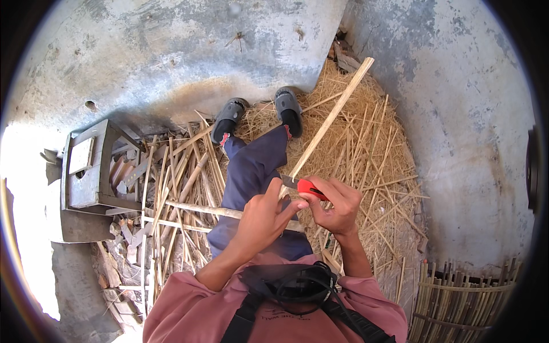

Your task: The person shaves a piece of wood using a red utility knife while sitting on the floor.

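Observation:
My left hand [260, 220] is closed around the lower end of a long, pale split-bamboo strip [333, 114], which slants away up and to the right. In my right hand [337, 208] is a knife with a red and black handle [311, 189]. Its short blade [290, 183] lies against the strip, just beyond my left fingers. Both hands are close together above my lap, the right thumb near the left one. A thicker pale stick [200, 209] lies across my legs, partly hidden beneath my left hand.
Bamboo strips [186, 171] litter the floor at left, beside a worn wooden box-like stand [94, 166]. Thin shavings [366, 148] cover the floor at right. Weathered walls [229, 51] rise ahead and at right. A slatted bamboo panel [457, 303] stands at lower right.

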### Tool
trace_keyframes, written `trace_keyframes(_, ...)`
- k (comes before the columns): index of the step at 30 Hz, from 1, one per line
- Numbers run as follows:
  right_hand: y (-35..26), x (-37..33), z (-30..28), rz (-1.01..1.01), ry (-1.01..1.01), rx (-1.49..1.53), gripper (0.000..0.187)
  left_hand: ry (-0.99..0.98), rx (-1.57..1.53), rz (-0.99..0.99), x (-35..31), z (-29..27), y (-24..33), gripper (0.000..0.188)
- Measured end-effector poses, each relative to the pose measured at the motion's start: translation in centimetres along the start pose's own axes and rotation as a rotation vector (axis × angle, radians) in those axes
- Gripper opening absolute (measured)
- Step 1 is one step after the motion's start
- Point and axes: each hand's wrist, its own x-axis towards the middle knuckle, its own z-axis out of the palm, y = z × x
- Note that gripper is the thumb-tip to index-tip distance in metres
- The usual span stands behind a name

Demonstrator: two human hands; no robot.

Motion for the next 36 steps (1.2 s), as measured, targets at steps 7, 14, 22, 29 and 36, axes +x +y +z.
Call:
trace_keyframes(7,0.0,-0.2,-0.1,0.003,-0.013,-0.005,0.029,-0.003,0.015,-0.001,-0.4,0.0,-0.2,0.052)
trace_keyframes(14,2.1,1.1,-0.7,0.122,0.224,-0.004,0.023,-0.016,0.082,0.034,-2.3,0.9,-1.9,0.051)
trace_keyframes(22,4.8,2.2,-1.8,0.175,0.090,0.092,0.026,-0.008,0.086,-0.076,-4.6,0.9,-3.1,0.047)
trace_keyframes(29,7.9,3.1,-2.0,0.295,0.157,0.055,0.027,-0.030,0.080,-0.086,-5.2,0.8,-3.6,0.046)
trace_keyframes(36,8.4,4.0,-2.0,0.320,0.155,0.056,0.028,-0.067,0.060,-0.109,-5.2,0.4,-3.3,0.042)
